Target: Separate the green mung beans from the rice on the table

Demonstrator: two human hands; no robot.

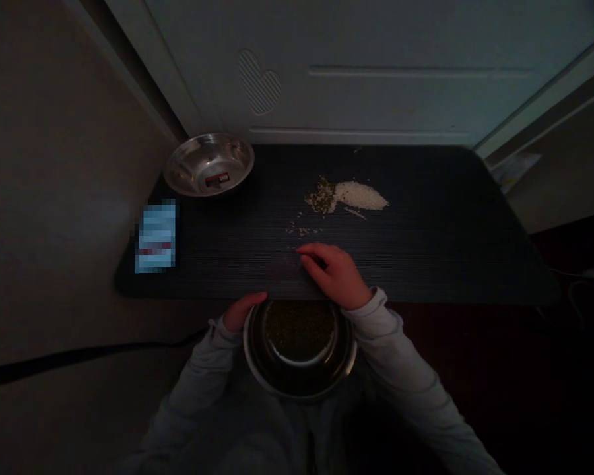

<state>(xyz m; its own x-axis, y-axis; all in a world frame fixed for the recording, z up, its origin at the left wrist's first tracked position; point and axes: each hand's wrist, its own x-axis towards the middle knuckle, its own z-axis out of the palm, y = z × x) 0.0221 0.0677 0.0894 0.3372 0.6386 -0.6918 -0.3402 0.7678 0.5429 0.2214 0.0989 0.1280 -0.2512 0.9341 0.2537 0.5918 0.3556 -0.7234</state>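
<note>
A metal bowl (301, 382) with dark green grains, apparently mung beans (299, 330), in it sits at the table's near edge, close against my body. My left hand (243, 310) grips its left rim, with most of the fingers hidden below. Over the near part of the table, my right hand (334, 270) is closed, thumb and forefinger close together, just short of some scattered grains (303, 231). Whether anything is between the fingertips is too dark to make out. Farther back lie a pile of white rice (363, 196) and, touching it, a heap of green beans mixed with rice (321, 196).
A second steel bowl (208, 165) with a dark and red label inside stands at the table's back left. In front of it lies a phone with a lit, blurred screen (156, 237). The dark table (450, 244) meets a white panel (376, 99) with a heart relief.
</note>
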